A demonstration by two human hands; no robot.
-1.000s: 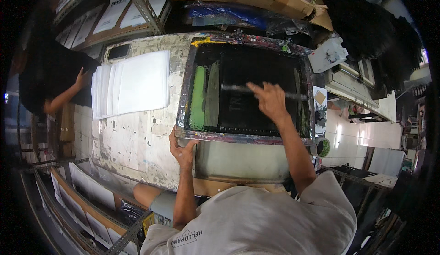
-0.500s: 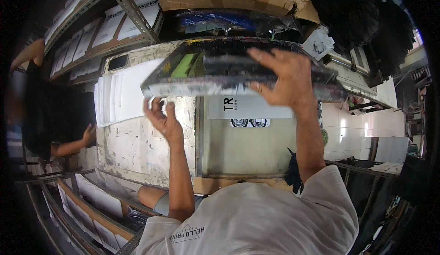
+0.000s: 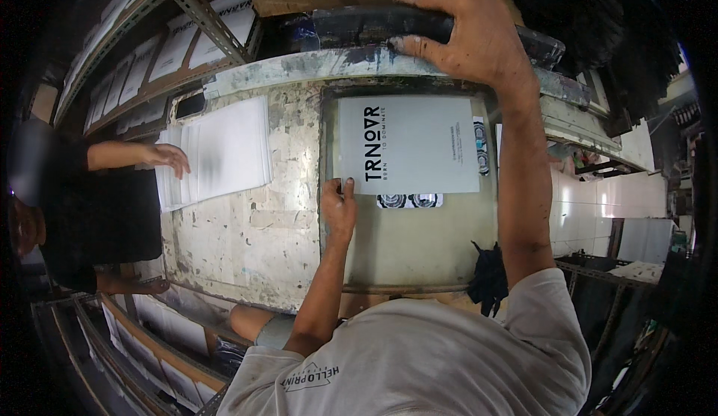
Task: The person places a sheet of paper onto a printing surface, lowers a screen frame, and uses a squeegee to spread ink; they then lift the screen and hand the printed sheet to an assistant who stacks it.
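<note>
Nearest you, your left hand is at the near left corner of the one printed white sheet on the pale bed, thumb and finger close together; whether they pinch it is hard to tell. The sheet lies beyond that hand and to its right, long axis running left to right — the right hand is farther off. Two emblem patches show past its edges. Leftward sits one white stack, a co-worker's open hand over it. Farthest, your right hand grips one raised screen frame.
</note>
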